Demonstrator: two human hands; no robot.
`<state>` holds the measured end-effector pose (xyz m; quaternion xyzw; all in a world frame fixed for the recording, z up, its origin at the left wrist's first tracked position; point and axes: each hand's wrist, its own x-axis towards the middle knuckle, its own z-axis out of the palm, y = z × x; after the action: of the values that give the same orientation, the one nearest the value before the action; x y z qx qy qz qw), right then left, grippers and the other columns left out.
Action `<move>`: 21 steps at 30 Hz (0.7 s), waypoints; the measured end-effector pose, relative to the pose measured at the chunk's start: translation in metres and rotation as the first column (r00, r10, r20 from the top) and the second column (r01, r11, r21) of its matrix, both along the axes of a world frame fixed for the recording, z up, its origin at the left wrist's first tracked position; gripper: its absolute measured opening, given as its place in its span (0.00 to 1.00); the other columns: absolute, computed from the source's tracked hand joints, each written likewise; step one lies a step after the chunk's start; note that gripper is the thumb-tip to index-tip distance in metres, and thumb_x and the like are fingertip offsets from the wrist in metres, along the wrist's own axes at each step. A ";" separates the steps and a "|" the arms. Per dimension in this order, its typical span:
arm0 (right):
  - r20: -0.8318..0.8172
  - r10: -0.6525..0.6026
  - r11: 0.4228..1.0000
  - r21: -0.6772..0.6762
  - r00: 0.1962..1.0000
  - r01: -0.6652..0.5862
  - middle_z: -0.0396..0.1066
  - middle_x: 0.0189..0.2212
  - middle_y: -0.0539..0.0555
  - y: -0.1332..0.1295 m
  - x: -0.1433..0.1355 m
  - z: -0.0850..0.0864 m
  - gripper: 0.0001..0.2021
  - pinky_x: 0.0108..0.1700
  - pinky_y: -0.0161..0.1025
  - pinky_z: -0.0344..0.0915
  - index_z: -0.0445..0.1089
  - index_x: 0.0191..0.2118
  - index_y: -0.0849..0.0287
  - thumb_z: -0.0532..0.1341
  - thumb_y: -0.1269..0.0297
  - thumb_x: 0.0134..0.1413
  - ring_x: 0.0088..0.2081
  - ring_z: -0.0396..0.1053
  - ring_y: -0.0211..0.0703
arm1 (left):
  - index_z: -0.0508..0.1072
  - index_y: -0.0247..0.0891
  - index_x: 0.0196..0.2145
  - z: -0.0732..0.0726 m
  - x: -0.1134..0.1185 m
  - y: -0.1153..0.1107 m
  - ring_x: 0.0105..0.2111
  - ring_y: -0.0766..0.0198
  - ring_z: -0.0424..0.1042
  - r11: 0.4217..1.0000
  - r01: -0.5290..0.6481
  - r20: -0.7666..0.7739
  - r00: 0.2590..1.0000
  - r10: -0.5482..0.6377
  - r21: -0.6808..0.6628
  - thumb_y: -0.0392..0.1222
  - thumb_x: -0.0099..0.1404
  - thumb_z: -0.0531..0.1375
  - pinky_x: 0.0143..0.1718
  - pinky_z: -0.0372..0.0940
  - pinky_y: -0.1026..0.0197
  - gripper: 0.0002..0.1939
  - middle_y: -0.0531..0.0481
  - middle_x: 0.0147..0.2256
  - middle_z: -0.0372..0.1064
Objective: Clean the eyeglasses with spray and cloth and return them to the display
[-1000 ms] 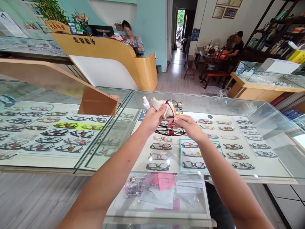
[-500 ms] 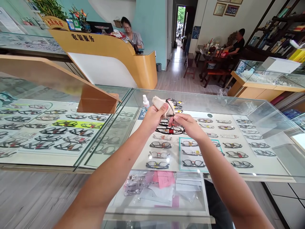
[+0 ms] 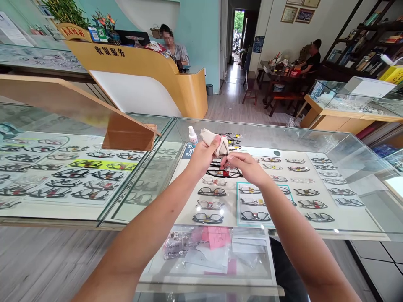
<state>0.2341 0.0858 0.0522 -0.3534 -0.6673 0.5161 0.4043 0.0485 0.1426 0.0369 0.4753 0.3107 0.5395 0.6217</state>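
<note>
Above the glass counter, my left hand (image 3: 206, 156) is closed on a cream cleaning cloth (image 3: 209, 137), thumb pressed on top. The cloth is folded over part of a pair of glasses (image 3: 227, 152), whose dark rim shows only in part at the cloth's right edge. My right hand (image 3: 244, 165) pinches the glasses at their near side with thumb and fingers; most of the frame is hidden by cloth and fingers. A small white spray bottle (image 3: 192, 136) stands on the counter just left of the cloth.
Rows of glasses (image 3: 212, 191) lie inside the display case under my arms. A brown slanted board (image 3: 126, 132) stands on the left case. Beyond are a yellow counter (image 3: 192, 92) with a seated person (image 3: 179, 52), and another person (image 3: 313, 58) at a dark table.
The cloth has shifted over the glasses, and the dark rim that stood out beside it is now more covered. My right hand has tilted slightly and moved a little left.
</note>
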 end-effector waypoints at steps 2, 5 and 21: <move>-0.035 -0.018 1.000 -0.003 0.999 0.018 0.79 0.36 0.53 0.000 0.001 0.002 0.23 0.48 0.44 0.66 0.81 0.37 0.55 0.63 0.40 0.69 0.41 0.72 0.47 | 0.80 0.34 0.37 0.003 -0.001 0.000 0.36 0.60 0.77 0.997 0.074 0.051 0.996 -0.073 -0.017 0.66 0.58 0.78 0.35 0.70 0.62 0.30 0.47 0.33 0.78; -0.081 -0.078 0.997 0.012 0.994 0.079 0.79 0.34 0.53 0.001 0.003 0.005 0.23 0.49 0.44 0.67 0.82 0.37 0.55 0.64 0.39 0.68 0.41 0.72 0.48 | 0.81 0.33 0.41 0.010 -0.001 -0.003 0.37 0.58 0.79 0.980 0.194 0.118 0.975 -0.189 -0.031 0.61 0.61 0.78 0.37 0.74 0.60 0.27 0.44 0.36 0.80; -0.289 -0.337 0.925 0.074 0.896 0.372 0.78 0.53 0.56 0.009 0.015 0.000 0.18 0.48 0.43 0.69 0.83 0.40 0.51 0.64 0.43 0.68 0.56 0.73 0.52 | 0.83 0.35 0.52 0.002 -0.003 -0.008 0.47 0.56 0.83 0.943 0.273 0.068 0.962 -0.265 -0.192 0.50 0.64 0.78 0.50 0.78 0.56 0.24 0.40 0.50 0.83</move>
<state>0.2491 0.0945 0.0525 -0.3689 -0.5614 0.4335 0.6007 0.0457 0.1346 0.0390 0.4370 0.2825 0.4253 0.7405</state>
